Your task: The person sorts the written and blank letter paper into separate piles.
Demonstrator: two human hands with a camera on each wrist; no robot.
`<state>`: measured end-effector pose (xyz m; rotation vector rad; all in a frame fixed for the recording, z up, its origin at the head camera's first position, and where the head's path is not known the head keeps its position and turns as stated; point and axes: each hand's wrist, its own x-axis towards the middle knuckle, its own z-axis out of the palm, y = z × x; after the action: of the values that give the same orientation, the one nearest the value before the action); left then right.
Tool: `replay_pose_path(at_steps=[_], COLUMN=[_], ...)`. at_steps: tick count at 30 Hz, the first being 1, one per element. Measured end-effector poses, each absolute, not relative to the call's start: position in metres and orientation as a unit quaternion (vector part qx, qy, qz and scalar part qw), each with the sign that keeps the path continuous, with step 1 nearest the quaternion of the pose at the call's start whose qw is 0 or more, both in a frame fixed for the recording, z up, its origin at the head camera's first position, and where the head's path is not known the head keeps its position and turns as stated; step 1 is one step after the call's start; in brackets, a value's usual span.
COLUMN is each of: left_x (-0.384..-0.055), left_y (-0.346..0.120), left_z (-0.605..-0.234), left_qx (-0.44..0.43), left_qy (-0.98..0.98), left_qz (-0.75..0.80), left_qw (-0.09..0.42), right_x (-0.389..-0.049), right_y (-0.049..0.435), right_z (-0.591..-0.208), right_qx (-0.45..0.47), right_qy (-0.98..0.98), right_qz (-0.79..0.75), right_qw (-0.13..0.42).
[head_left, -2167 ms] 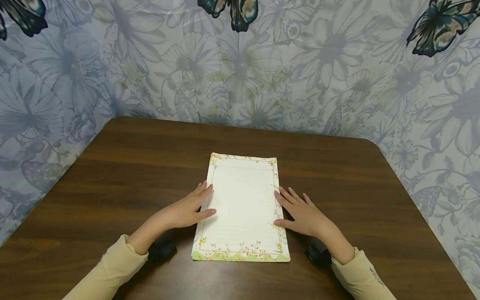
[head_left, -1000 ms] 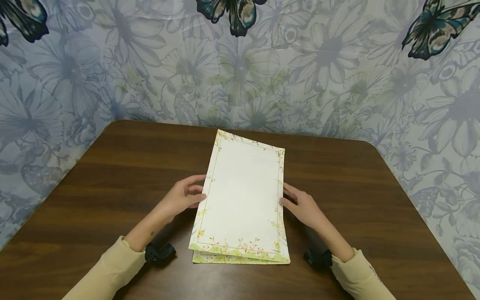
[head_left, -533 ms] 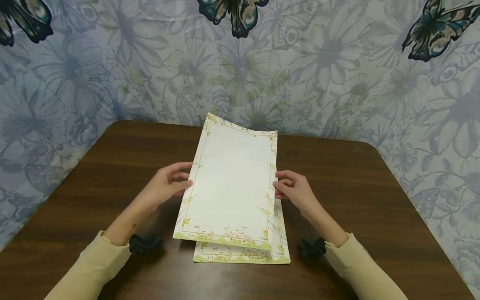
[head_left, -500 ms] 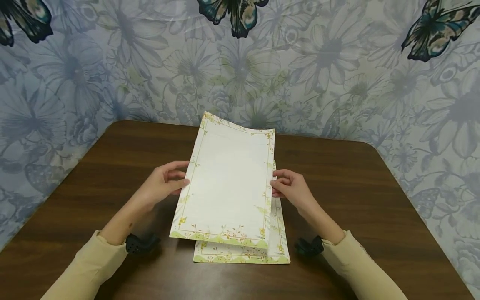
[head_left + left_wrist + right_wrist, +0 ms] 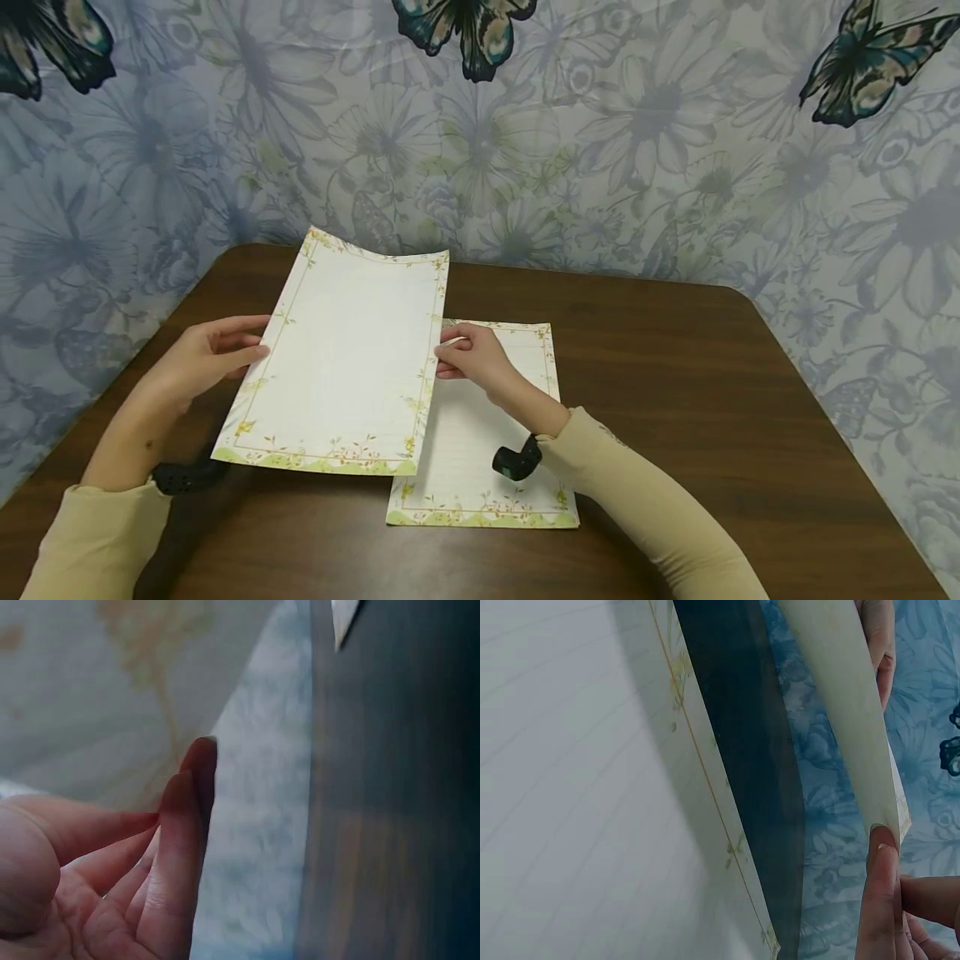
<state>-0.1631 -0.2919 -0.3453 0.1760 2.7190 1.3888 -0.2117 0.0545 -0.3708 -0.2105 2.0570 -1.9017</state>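
A white sheet of paper (image 5: 345, 358) with a yellow-green floral border is held up in the air, slightly bowed. My left hand (image 5: 213, 358) pinches its left edge between thumb and fingers. On the opposite edge, my right hand (image 5: 476, 358) pinches the sheet the same way; the right wrist view shows the thumb and fingers (image 5: 883, 877) gripping the edge. Beneath and to the right, a matching stack of lined paper (image 5: 487, 442) lies on the table, partly covered by the raised sheet and the right forearm.
The brown wooden table (image 5: 675, 400) has rounded far corners. Behind it stands a wall with floral wallpaper (image 5: 637, 167) and several butterfly decorations (image 5: 476, 33). A black wrist device (image 5: 517, 458) hangs below the right wrist, over the stack.
From lying flat on the stack, the top sheet has been pinched at both edges, raised, and carried left. Both hands moved left with it, uncovering more of the stack.
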Motion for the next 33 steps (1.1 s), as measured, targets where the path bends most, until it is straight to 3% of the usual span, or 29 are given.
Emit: replay_pose_path(at_steps=[13,33], left_x=[-0.164,-0.167], left_y=[-0.336,-0.357], left_z=[-0.379,-0.401], left_qx=[0.059,0.066], left_qy=[0.891,0.897], left_qz=[0.439,0.41], left_qw=[0.099,0.152], right_x=[-0.216,-0.209], right_y=[0.001,0.001], right_z=[-0.401,-0.404], right_qx=[-0.054,-0.111], right_qy=[0.73,0.768], right_qz=[-0.652,-0.568], right_qw=[0.198,0.276])
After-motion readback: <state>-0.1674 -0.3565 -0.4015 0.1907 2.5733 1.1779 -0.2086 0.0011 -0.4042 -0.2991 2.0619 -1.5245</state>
